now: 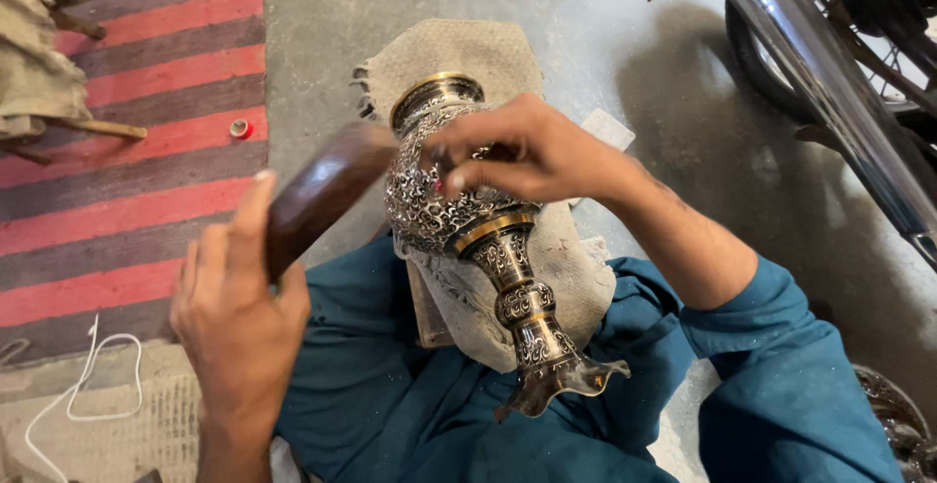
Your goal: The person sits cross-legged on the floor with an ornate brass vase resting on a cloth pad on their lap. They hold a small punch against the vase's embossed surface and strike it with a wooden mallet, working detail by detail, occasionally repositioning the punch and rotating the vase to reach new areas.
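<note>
On the person's lap, centre of scene, an engraved brass vase [468,239] lies tilted on a burlap cloth [576,268], mouth far, flared foot near; the cloth pads it and probably stops it rolling. Right hand [517,156] presses on the vase belly, fingers pinched shut on something small, seemingly a fine tool, tip against the engraving. Left hand [239,317] is closed around a dark wooden mallet [322,190], raised just left of the vase, apparently for striking. Striped red rug [127,151] lies left, concrete floor [605,44] far, chrome motorcycle exhaust pipe [830,83] far right.
</note>
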